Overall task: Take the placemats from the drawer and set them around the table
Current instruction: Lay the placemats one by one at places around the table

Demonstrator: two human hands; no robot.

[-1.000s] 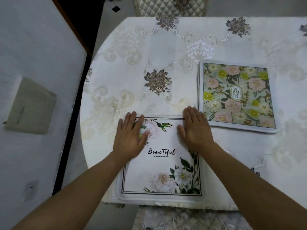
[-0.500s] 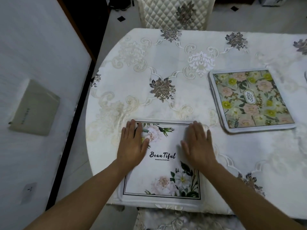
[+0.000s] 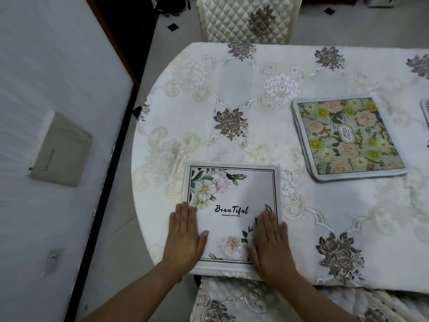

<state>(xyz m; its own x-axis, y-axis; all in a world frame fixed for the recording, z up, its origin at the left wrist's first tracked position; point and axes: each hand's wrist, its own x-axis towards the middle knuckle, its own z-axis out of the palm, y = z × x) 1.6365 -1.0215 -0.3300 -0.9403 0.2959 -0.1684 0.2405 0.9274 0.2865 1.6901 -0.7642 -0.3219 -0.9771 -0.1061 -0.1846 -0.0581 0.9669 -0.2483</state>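
A white placemat (image 3: 234,201) with flowers and the word "Beautiful" lies at the table's near edge. My left hand (image 3: 184,238) lies flat on its lower left part, fingers straight. My right hand (image 3: 269,242) lies flat on its lower right part, fingers straight. A second placemat (image 3: 348,137), green with pink and yellow flowers and a grey border, lies farther right on the table. The edge of a third mat (image 3: 425,111) shows at the right frame border.
The table (image 3: 232,94) wears a white embroidered cloth and has a rounded left end. A quilted chair (image 3: 248,18) stands at the far side, another chair (image 3: 243,300) right below my hands. A white wall (image 3: 58,77) with a switch plate stands at left.
Both hands have slid back from the mat's far half to its near corners, uncovering the top flowers. The view has shifted, so the green mat appears farther right.
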